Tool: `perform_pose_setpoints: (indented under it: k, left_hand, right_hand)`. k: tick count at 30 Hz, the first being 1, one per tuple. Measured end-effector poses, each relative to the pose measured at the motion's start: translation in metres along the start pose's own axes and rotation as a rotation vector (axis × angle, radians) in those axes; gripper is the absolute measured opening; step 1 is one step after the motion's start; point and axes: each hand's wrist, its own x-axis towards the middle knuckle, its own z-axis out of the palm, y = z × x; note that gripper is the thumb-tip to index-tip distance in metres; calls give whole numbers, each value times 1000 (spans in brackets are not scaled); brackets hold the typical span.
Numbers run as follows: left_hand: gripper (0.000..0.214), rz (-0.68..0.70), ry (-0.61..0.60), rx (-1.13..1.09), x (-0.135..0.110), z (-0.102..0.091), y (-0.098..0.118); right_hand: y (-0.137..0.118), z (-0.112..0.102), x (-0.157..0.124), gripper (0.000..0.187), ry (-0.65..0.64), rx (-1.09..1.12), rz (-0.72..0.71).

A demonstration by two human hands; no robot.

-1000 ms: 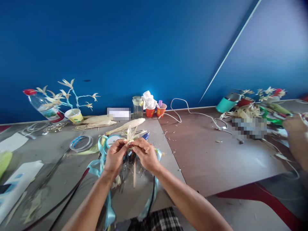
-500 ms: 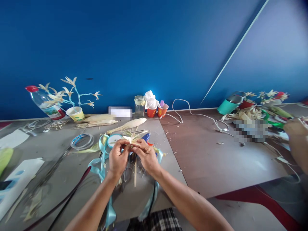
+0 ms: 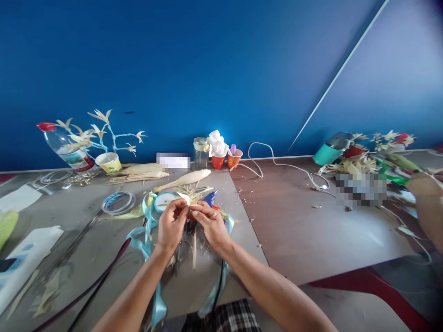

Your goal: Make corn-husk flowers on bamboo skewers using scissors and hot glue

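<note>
My left hand point(image 3: 170, 225) and my right hand point(image 3: 211, 223) meet over the table, fingertips pinched together. Between them is a small pale corn husk flower point(image 3: 184, 197), its whitish petals pointing up and its base hidden by my fingers. Light blue ribbon point(image 3: 140, 240) trails down to the left of my left hand. Just beyond that hand lies a ribbon roll point(image 3: 164, 201). A blue tool with an orange part point(image 3: 210, 198), perhaps a glue gun, is partly hidden behind my right hand. Thin straw-coloured sticks point(image 3: 194, 249) lie below my hands.
Dried husks point(image 3: 183, 180) lie ahead, near a yellow cup of husk flowers point(image 3: 108, 163) and a red-capped bottle point(image 3: 71, 152). Left is a tape roll point(image 3: 118, 203). Red paper cups point(image 3: 234, 159) stand by the wall; a white cable point(image 3: 294, 167) runs right, toward another person's hand point(image 3: 424, 189).
Both my hands stay nearly in place, still pinching the husk flower, whose white petal shows slightly more. The other person's hand at the right has shifted a little left.
</note>
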Motion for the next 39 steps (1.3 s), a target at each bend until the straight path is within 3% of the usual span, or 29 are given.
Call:
perform_pose_setpoints:
  k: [6, 11, 16, 22, 39]
  left_hand:
    - [16, -32, 62, -3, 3, -3, -8]
    - [14, -32, 100, 12, 4, -4, -3]
    - [14, -63, 72, 26, 5, -3, 1]
    - [16, -82, 55, 31, 5, -2, -1]
    - [4, 112, -54, 188, -5, 6, -5]
  right_hand:
    - [-9, 1, -4, 30, -89, 258, 225]
    - [-12, 0, -3, 37, -135, 244, 286]
    - [-5, -1, -1, 25, 12, 130, 197]
    - [-2, -4, 2, 35, 14, -167, 41]
    - [-7, -3, 5, 15, 125, -244, -36]
